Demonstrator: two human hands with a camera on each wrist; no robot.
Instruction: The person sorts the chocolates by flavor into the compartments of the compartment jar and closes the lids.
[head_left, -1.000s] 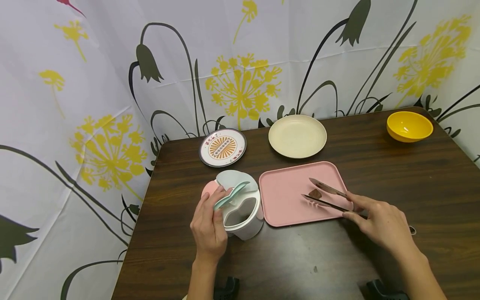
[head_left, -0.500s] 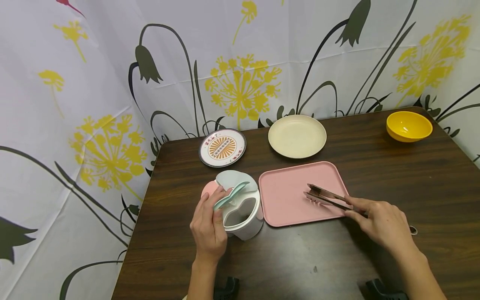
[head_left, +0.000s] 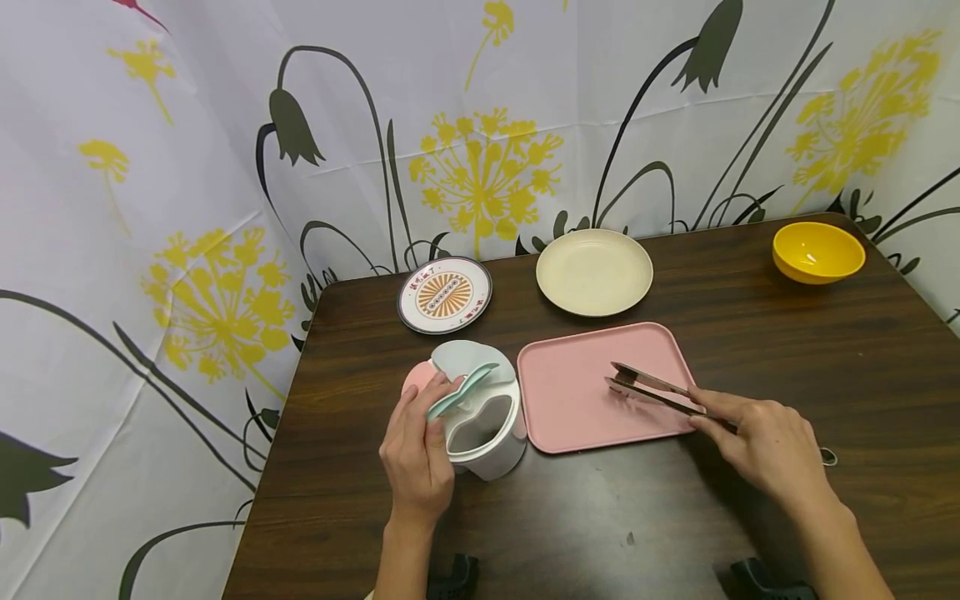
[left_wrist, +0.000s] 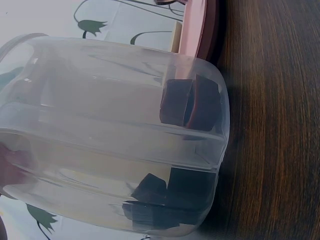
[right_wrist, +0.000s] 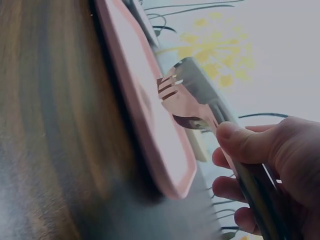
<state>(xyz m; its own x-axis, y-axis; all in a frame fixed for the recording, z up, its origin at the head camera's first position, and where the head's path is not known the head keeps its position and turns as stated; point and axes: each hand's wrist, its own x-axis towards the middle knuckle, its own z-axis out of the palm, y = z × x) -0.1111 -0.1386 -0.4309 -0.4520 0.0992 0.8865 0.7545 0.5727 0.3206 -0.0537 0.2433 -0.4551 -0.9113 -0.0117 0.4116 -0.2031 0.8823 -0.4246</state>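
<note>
My left hand (head_left: 420,454) is at the left side of a white multi-compartment container (head_left: 491,458), thumb and fingers on its raised mint-green lid (head_left: 465,390). The compartment (head_left: 480,425) under that lid stands uncovered. In the left wrist view, dark chunks (left_wrist: 190,192) lie at the bottom of the clear container walls. My right hand (head_left: 772,442) grips metal tongs (head_left: 660,396) from above, over the pink tray (head_left: 562,408). The tong tips are close together around a small brown chunk (head_left: 627,377), partly hidden by them. The right wrist view shows the tips low over the tray.
Behind the container lies a patterned round plate (head_left: 446,296), with a cream plate (head_left: 595,273) to its right. A yellow bowl (head_left: 819,253) stands at the far right corner of the dark wooden table (head_left: 585,517). A flowered curtain hangs behind the table.
The tongs have closed from a wide spread around the brown chunk on the tray, and the tips have shifted slightly. The left hand and the container have stayed put.
</note>
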